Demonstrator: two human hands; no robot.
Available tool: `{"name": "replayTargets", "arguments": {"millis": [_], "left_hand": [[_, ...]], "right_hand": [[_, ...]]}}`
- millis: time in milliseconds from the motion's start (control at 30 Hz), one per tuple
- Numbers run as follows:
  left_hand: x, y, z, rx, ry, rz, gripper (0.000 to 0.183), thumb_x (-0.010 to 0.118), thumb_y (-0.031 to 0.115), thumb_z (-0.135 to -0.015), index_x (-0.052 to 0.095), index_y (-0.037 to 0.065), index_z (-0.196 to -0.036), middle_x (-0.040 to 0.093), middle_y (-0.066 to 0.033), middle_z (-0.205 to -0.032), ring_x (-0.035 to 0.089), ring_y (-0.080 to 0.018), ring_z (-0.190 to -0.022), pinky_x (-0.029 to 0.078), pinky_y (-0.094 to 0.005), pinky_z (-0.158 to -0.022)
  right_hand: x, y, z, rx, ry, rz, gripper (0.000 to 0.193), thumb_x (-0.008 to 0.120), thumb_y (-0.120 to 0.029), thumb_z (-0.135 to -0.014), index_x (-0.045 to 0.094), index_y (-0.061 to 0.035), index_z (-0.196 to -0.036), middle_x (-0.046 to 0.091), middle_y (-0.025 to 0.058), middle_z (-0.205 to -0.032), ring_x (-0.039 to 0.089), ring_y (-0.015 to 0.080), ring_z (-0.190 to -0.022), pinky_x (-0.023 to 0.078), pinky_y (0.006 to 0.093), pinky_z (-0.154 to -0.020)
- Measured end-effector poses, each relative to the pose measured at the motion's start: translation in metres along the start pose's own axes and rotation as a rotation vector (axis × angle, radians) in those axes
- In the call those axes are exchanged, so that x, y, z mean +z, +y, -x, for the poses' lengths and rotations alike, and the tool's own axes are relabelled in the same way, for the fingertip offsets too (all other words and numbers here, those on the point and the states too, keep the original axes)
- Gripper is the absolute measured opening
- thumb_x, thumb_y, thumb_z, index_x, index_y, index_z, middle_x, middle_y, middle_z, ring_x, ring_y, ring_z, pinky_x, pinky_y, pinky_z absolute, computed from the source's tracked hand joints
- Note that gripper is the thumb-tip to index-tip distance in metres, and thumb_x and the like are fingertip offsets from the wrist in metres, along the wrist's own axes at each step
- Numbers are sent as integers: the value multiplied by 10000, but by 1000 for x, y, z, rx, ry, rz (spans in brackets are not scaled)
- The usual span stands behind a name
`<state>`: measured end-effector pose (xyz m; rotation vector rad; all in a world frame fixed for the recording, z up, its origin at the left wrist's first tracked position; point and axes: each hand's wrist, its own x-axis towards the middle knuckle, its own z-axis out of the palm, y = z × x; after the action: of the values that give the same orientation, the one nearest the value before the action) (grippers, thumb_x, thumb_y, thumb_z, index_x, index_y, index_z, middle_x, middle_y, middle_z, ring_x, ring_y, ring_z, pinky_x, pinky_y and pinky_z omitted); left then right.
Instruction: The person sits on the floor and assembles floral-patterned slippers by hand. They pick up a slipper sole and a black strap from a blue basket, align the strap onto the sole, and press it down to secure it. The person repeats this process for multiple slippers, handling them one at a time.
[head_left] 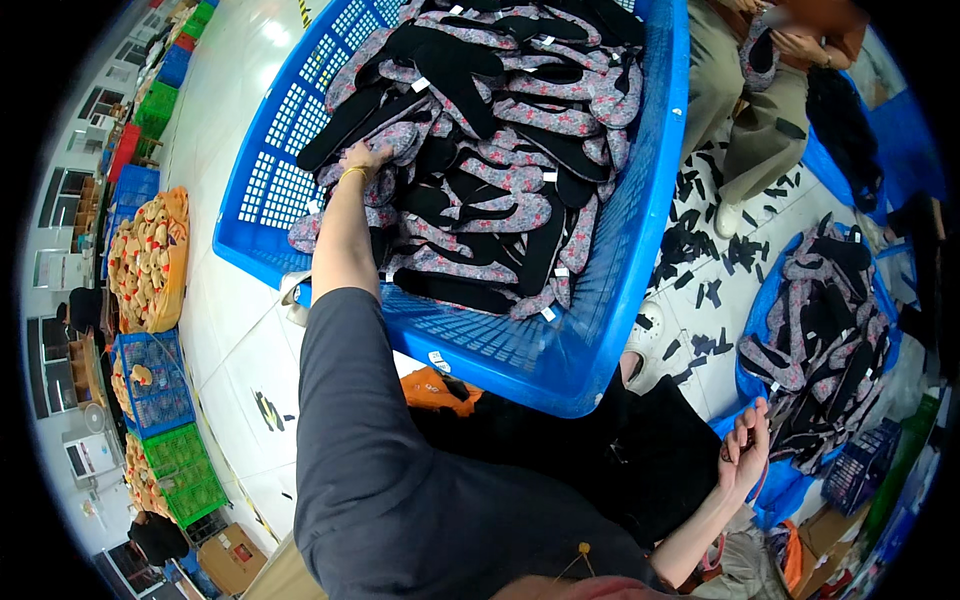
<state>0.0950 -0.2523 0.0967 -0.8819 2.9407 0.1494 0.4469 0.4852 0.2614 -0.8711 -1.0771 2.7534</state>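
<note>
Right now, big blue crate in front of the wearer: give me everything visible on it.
The big blue crate looks like moulded plastic, with lattice-perforated walls and a solid rim. It sits on the pale floor, tilted in the fisheye view, its near corner by the person's dark lap. It is heaped with flat shoe uppers, floral grey-pink and black, some with small white tags. The left hand, a thin band at its wrist, reaches over the left wall into the pile. The right hand is away from it.
</note>
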Motion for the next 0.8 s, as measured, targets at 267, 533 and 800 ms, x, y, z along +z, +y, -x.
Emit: {"name": "replayTargets", "arguments": {"millis": [267, 533, 800], "left_hand": [[-124, 137, 81, 685, -351, 819, 265, 697, 268, -885, 629, 30, -981, 577, 35, -815, 517, -62, -774, 420, -240, -682], [-255, 229, 384, 1805, 134, 561, 422, 602, -42, -692, 646, 131, -1074, 531, -27, -844, 469, -271, -956, 390, -393, -893], [-170, 220, 531, 1992, -229, 704, 267, 640, 14, -749, 638, 166, -968, 568, -19, -1017, 450, -297, -1052, 397, -398, -923]], "right_hand": [[22, 16, 11, -89, 102, 496, 185, 576, -177, -957, 577, -28, -1067, 528, -4, -695, 405, 37, -480, 220, 167, -349], [80, 23, 44, -9, -330, 566, 439, 478, -371, -1003, 534, -4, -1237, 675, 102, -1009, 525, 25, -598, 227, 164, -413], [52, 29, 74, -6, -576, 290, 830, 724, -512, -788, 419, 17, -1350, 581, 109, -1236, 581, 165, -1095, 495, 317, -920]]}}
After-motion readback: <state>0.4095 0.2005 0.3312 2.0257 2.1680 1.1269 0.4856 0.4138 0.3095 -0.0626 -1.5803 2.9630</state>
